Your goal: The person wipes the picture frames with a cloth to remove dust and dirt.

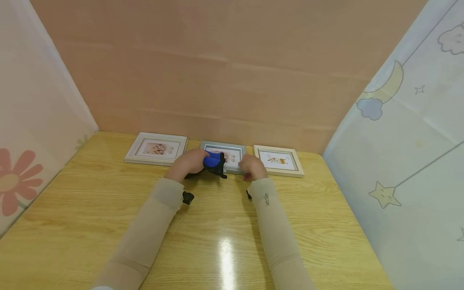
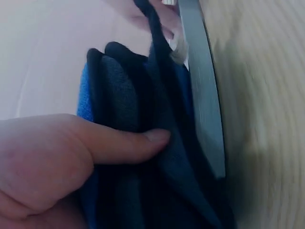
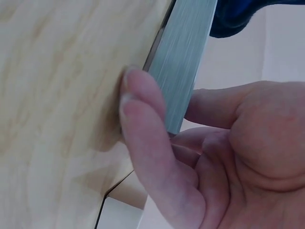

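Grey rectangular picture frame (image 1: 235,155), far middle of yellow wood-grain table (image 1: 326,225). From left: white rectangular frame (image 1: 157,149); left hand (image 1: 190,162) clamped on blue-and-black cloth (image 1: 214,162) over grey frame's left part; right hand (image 1: 253,166) pinching its near-right corner; cream rectangular frame (image 1: 278,161).

Looks like a corner of a home decorated in nursery style, though hard to tell from a made-up set. Has a wood-grain desk (image 1: 203,241) right up against a plain peach backdrop (image 1: 232,72), creased like hung sheeting. Shows a pink flower (image 1: 9,182) printed on the pale left wall (image 1: 36,88), and a crescent moon (image 1: 394,82), a blue cloud (image 1: 370,109) and a smiling star (image 1: 385,194) on the right wall (image 1: 417,145). Adds a homely touch with a white picture frame (image 1: 157,149), a grey frame (image 1: 233,154) and a cream frame (image 1: 278,160), lined up at the back.
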### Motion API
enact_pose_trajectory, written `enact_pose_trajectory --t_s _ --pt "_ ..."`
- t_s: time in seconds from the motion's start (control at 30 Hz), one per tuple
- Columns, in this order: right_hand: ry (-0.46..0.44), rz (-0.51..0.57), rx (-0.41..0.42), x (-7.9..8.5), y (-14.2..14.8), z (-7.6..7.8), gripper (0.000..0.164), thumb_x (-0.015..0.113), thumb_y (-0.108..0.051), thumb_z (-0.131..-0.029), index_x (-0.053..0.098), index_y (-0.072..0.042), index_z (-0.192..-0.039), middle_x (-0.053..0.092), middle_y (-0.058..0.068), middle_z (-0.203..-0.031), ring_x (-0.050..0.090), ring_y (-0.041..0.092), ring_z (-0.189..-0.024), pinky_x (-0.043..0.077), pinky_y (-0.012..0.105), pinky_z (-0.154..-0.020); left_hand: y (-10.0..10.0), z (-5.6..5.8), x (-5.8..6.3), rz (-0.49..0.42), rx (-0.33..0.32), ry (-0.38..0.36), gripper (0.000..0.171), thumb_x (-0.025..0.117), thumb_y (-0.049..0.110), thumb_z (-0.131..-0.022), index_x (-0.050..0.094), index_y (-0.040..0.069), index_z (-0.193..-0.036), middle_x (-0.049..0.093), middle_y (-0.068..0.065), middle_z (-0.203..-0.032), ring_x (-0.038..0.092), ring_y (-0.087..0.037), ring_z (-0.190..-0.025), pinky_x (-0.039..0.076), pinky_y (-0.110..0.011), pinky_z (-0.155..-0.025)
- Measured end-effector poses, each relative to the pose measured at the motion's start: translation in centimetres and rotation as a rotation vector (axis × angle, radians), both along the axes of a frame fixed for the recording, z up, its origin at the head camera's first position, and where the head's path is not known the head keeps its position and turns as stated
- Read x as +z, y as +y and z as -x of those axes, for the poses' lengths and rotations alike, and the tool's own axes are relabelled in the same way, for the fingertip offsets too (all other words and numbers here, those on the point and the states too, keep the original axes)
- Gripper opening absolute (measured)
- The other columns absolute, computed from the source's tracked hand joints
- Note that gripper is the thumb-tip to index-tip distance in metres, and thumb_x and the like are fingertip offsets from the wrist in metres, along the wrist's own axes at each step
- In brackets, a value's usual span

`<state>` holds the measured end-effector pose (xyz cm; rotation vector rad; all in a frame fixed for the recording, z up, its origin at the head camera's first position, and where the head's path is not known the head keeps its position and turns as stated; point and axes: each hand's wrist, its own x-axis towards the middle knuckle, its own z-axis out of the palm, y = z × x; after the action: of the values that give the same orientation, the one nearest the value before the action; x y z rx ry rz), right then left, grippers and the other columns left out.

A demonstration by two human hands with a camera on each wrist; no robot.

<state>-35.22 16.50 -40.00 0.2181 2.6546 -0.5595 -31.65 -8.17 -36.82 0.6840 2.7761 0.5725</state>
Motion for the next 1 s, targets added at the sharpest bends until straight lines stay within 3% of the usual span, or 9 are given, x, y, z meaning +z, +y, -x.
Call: enact_pose_trajectory --t_s 0.1,0.23,0.43,0.6,0.7,0.77,0.83,0.9,1.0 --pt "0.003 0.001 -0.003 0.1 0.2 -0.1 0.03 0.047 -0.021 -0.116 0.063 0.002 -0.127 0.068 0.013 -0.096 0.066 0.014 -0.054 0.058 0.025 -0.053 0.8 2.1 -1.4 0.035 0.044 -0.014 0.043 0.053 -0.008 -0.103 0.071 0.006 -0.141 0.071 -0.016 -0.146 0.068 -0.035 -0.136 0.053 -0.052 -0.119" --pt "0.018 0.017 -0.005 0.1 0.5 -0.2 0.03 0.049 -0.024 -0.116 0.066 0.001 -0.116 0.069 0.01 -0.081 0.065 0.014 -0.052 0.057 0.025 -0.052 -1.1 2.9 -2.0 -0.096 -0.03 0.065 0.051 0.054 -0.009 -0.098 0.065 0.002 -0.147 0.068 -0.023 -0.148 0.066 -0.042 -0.138 0.053 -0.057 -0.118" --pt "0.05 0.038 -0.038 0.5 1.1 -0.8 0.041 0.05 -0.036 -0.116 0.06 -0.01 -0.085 0.066 0.005 -0.067 0.064 0.014 -0.051 0.057 0.028 -0.055 -2.6 2.1 -0.1 -0.297 -0.033 0.14 0.052 0.052 -0.012 -0.094 0.067 0.003 -0.141 0.071 -0.022 -0.14 0.068 -0.042 -0.132 0.053 -0.06 -0.116" --pt "0.138 -0.009 -0.045 2.2 1.3 -1.5 0.055 0.047 -0.043 -0.116 0.069 -0.003 -0.085 0.06 0.004 -0.059 0.056 0.015 -0.046 0.047 0.03 -0.049 -5.4 1.5 1.8 -0.396 0.087 0.194 0.05 0.054 -0.006 -0.1 0.062 0.006 -0.148 0.066 -0.025 -0.148 0.062 -0.048 -0.14 0.047 -0.067 -0.12" --pt "0.266 0.001 -0.033 3.6 0.9 -1.9 0.05 0.048 -0.041 -0.114 0.072 0.002 -0.115 0.075 0.011 -0.087 0.069 0.024 -0.062 0.055 0.036 -0.06 -8.1 1.3 2.7 -0.448 0.204 0.247 0.055 0.056 -0.003 -0.101 0.058 0.011 -0.154 0.061 -0.029 -0.153 0.061 -0.053 -0.138 0.048 -0.07 -0.116" --pt "0.349 0.032 -0.01 4.4 0.4 -2.1 0.05 0.047 -0.038 -0.113 0.066 0.001 -0.138 0.077 0.017 -0.123 0.079 0.033 -0.093 0.063 0.045 -0.081 -9.9 1.2 3.0 -0.475 0.277 0.299 0.056 0.057 -0.003 -0.102 0.057 0.012 -0.156 0.058 -0.031 -0.156 0.058 -0.057 -0.139 0.046 -0.073 -0.116" --pt "0.418 0.082 0.023 5.0 -0.6 -2.1 0.055 0.047 -0.036 -0.112 0.058 -0.002 -0.152 0.065 0.019 -0.153 0.072 0.039 -0.126 0.06 0.053 -0.104 -11.8 1.2 3.0 -0.497 0.338 0.369 0.056 0.058 -0.003 -0.102 0.057 0.012 -0.155 0.056 -0.031 -0.159 0.056 -0.059 -0.141 0.044 -0.074 -0.118" --pt "0.454 0.15 0.058 5.2 -2.3 -2.0 0.056 0.047 -0.034 -0.112 0.053 -0.002 -0.158 0.06 0.019 -0.16 0.063 0.04 -0.142 0.054 0.057 -0.116 -13.8 1.3 2.7 -0.512 0.395 0.436 0.053 0.057 -0.005 -0.103 0.058 0.01 -0.154 0.053 -0.031 -0.161 0.05 -0.059 -0.148 0.037 -0.076 -0.123" --pt "0.473 0.257 0.103 4.8 -5.7 -1.4 0.053 0.052 -0.032 -0.112 0.054 -0.001 -0.156 0.065 0.02 -0.154 0.067 0.037 -0.138 0.056 0.055 -0.114 -16.5 1.5 2.2 -0.536 0.449 0.473 0.051 0.054 -0.007 -0.104 0.058 0.005 -0.153 0.051 -0.032 -0.163 0.046 -0.06 -0.151 0.034 -0.075 -0.126"
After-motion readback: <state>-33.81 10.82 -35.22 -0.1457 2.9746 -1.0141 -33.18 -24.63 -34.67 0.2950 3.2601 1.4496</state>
